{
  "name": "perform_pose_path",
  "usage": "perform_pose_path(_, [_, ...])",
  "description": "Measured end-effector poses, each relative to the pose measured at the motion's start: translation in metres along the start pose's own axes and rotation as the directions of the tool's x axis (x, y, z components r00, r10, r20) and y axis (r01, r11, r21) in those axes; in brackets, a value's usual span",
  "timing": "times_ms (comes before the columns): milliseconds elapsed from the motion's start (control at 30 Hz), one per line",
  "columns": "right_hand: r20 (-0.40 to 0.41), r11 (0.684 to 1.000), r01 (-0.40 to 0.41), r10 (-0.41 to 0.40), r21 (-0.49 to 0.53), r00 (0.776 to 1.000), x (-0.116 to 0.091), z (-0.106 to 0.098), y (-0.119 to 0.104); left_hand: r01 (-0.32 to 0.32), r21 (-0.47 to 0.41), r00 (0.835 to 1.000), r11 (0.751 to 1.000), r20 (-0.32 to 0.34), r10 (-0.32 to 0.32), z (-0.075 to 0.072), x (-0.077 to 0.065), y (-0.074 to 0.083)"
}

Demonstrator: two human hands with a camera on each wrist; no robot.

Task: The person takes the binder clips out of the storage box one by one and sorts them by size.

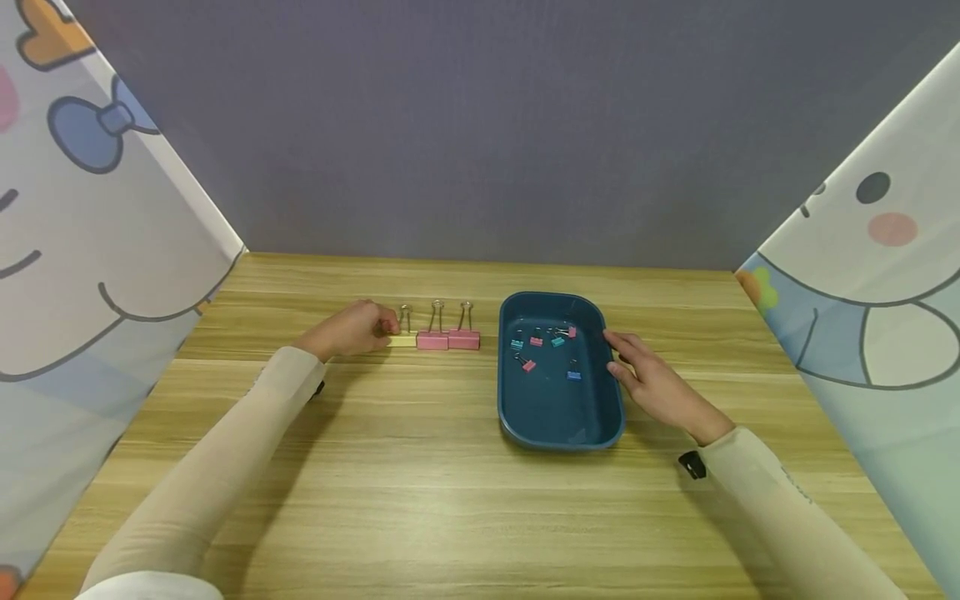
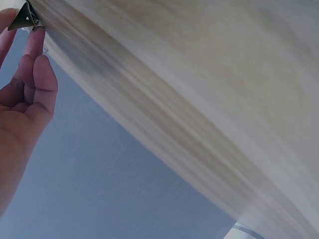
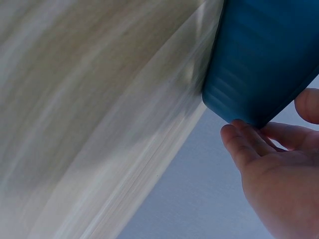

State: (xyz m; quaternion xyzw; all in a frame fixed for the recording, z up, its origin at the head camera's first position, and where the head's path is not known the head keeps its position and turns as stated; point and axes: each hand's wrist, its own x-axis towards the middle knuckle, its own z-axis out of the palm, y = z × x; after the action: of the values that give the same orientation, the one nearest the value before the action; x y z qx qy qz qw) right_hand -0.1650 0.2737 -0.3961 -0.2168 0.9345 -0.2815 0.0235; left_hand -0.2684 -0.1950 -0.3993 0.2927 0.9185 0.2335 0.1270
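Note:
My left hand (image 1: 358,327) pinches the end of a yellow binder clip (image 1: 402,341) between thumb and fingers. In the left wrist view, the triangular end of that clip (image 2: 25,19) shows between the fingertips. Two larger pink binder clips, one in the middle (image 1: 432,341) and one at the right end (image 1: 464,339), continue the row with their wire handles up. My right hand (image 1: 660,385) touches the right side of a dark blue plastic tub (image 1: 551,421), its fingers fairly straight along the wall. The right wrist view shows those fingertips against the tub's outer side (image 3: 264,59).
Several small binder clips lie in the tub, among them a blue one (image 1: 573,375), a pink one (image 1: 528,365) and a teal one (image 1: 517,344). A wooden table (image 1: 420,500) carries everything. A grey panel (image 1: 480,133) stands behind, with cartoon-printed panels at both sides.

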Motion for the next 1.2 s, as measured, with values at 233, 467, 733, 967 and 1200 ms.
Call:
perform_pose_path(233, [-0.002, 1.0, 0.007, -0.007, 0.001, 1.0, 0.0, -0.001, 0.0, -0.019, 0.03, 0.997, 0.999, -0.077, 0.022, -0.007, -0.003, 0.004])
perform_pose_path(467, [-0.004, 1.0, 0.012, -0.012, 0.0, 1.0, -0.001, 0.0, 0.001, -0.08, 0.095, 0.986, 0.992, -0.136, 0.092, -0.013, -0.004, 0.022])
perform_pose_path(733, [-0.008, 1.0, 0.022, -0.022, -0.001, 1.0, -0.001, 0.0, 0.001, -0.167, 0.142, 0.964, 0.976, -0.185, 0.192, -0.013, -0.003, 0.054])
perform_pose_path(967, [-0.012, 1.0, 0.022, -0.022, 0.006, 1.0, -0.001, 0.0, 0.001, -0.306, 0.146, 0.915, 0.941, -0.23, 0.333, -0.007, 0.001, 0.081])
perform_pose_path(1200, [-0.015, 1.0, 0.019, -0.019, 0.001, 1.0, -0.001, -0.001, -0.001, -0.351, 0.138, 0.903, 0.926, -0.212, 0.374, -0.004, 0.005, 0.106])
